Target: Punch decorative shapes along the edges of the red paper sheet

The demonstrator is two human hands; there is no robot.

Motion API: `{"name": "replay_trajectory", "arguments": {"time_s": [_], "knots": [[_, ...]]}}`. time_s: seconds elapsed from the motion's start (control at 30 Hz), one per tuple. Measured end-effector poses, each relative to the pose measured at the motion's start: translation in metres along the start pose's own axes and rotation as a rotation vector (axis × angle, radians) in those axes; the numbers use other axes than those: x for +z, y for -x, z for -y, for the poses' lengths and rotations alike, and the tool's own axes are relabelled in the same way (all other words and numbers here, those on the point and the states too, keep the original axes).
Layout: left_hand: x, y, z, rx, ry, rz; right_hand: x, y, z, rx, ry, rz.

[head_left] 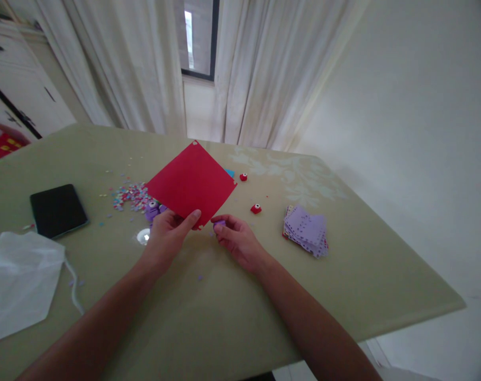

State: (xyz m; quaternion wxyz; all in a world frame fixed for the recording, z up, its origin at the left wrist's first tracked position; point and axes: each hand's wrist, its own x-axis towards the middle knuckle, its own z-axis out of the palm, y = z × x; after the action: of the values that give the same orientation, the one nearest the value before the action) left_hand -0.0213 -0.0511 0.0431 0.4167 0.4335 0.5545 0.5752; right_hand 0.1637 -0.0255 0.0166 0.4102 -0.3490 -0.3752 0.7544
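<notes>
My left hand [169, 235] pinches the near corner of a red paper square [192, 182] and holds it tilted up above the table. My right hand [234, 238] is curled around a small purple punch [219, 224], right beside that same corner of the paper. Behind my left hand, partly hidden by the red sheet, another purple punch [152, 209] rests on the table. Two small red punches [256, 209] [243, 177] lie just beyond my right hand.
A stack of punched purple paper squares [306, 230] lies to the right on the olive table [343, 286]. Coloured confetti [131, 194], a black tablet [57, 210] and a white cloth bag [20, 280] lie to the left. Curtains hang behind.
</notes>
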Motion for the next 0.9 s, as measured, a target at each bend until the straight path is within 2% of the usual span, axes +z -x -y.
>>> {"name": "replay_trajectory", "arguments": {"time_s": [0.37,0.7,0.9], "knots": [[0.001,0.001,0.002,0.02,-0.049,0.029,0.001,0.002,-0.003,0.034,0.058,0.01],[0.002,-0.001,0.009,0.079,-0.101,0.034,0.002,0.002,-0.002,-0.01,0.116,0.011],[0.004,-0.001,0.008,0.124,-0.094,0.075,0.004,0.003,0.0,-0.044,0.123,0.029]]}}
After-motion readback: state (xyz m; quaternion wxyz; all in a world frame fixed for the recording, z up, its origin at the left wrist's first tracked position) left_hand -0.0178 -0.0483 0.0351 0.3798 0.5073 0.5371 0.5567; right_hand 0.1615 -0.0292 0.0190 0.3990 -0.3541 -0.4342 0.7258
